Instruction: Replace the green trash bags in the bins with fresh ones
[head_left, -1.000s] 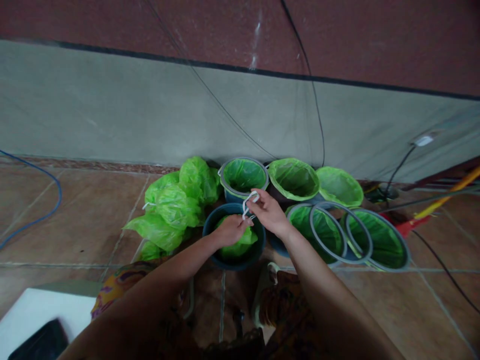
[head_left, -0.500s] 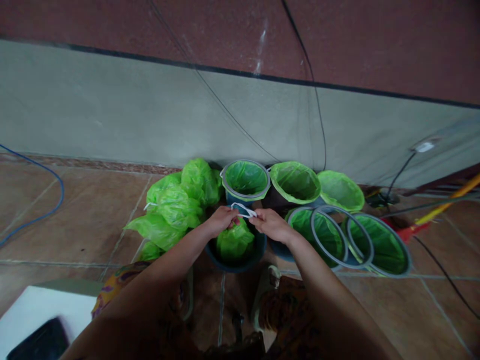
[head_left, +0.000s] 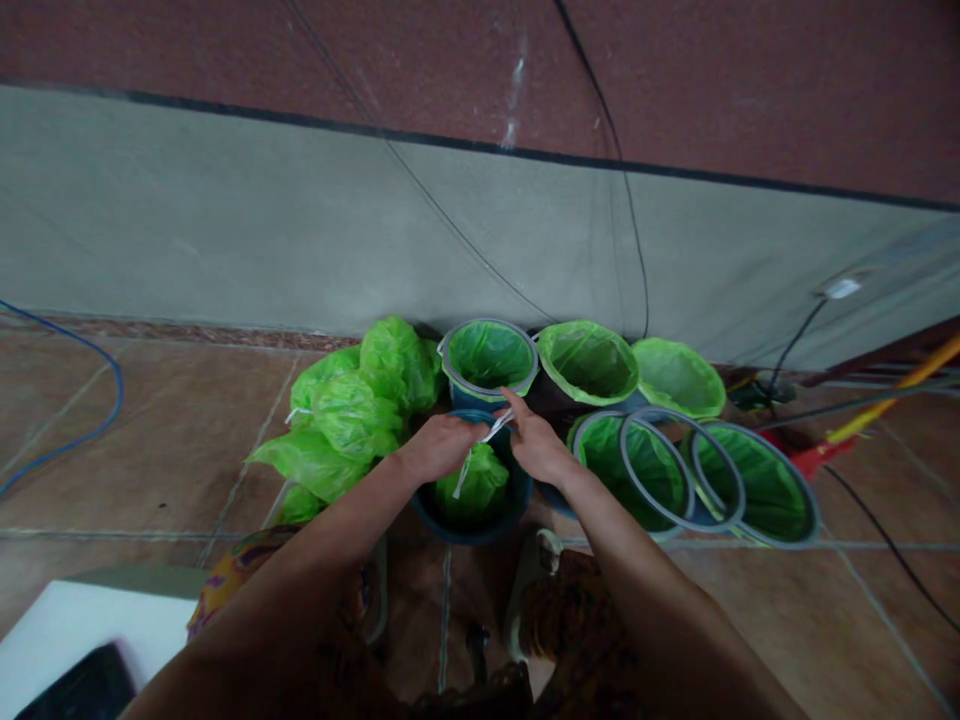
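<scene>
A green garbage bag [head_left: 476, 485], its top drawn together, sits inside a dark blue bin [head_left: 469, 532] in front of my feet. White drawstring [head_left: 496, 427] stretches between my hands above the bag, and one end hangs down over it. My left hand [head_left: 446, 445] is closed on the drawstring, knuckles up. My right hand [head_left: 534, 442] pinches the string on the other side, with its index finger pointing away from me. The exact hold of the fingertips is too small to make out.
Several filled green bags [head_left: 349, 415] are heaped to the left. Green-lined bins [head_left: 589, 362] stand along the wall and to the right, with loose grey rings [head_left: 660, 475] on the nearer ones. A phone [head_left: 82, 690] lies on a white surface at lower left. A blue cable [head_left: 112, 375] crosses the floor.
The white loop between my hands has become a tighter strand with a hanging end. My left hand has turned knuckles up, and my right index finger has stretched forward.
</scene>
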